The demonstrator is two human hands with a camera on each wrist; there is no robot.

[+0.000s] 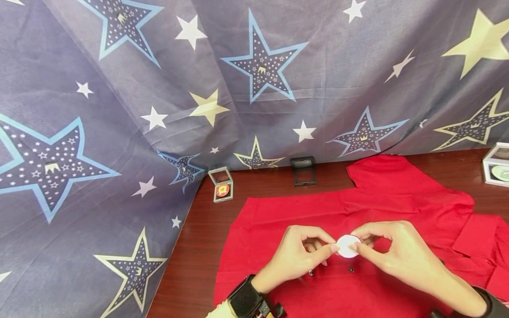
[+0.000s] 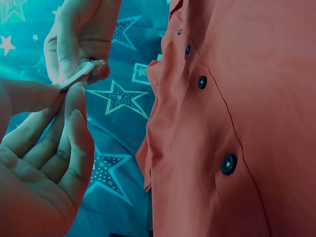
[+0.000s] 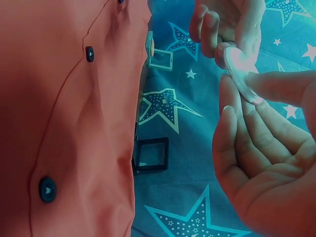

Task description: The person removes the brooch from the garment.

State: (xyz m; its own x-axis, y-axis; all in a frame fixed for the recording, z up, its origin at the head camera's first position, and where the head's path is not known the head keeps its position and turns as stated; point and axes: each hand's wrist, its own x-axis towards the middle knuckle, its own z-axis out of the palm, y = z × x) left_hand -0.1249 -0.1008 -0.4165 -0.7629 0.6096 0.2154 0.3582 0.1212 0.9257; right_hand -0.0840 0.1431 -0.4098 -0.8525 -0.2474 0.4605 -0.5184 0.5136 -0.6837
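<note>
A thin, round white disc is held above the red shirt. My left hand pinches its left edge between thumb and fingers. On the opposite edge my right hand also pinches it. Seen from the left wrist, the white disc is nearly edge-on between both hands. The right wrist view shows the disc's bright face, with the right thumb pressed on it. The shirt lies spread out, its dark buttons running along the placket below the hands.
On the brown table, a small open case with a red-and-yellow round piece stands at the back left. Further right is an open black case. A white case with a green round piece sits at the right edge. A star-patterned cloth hangs behind.
</note>
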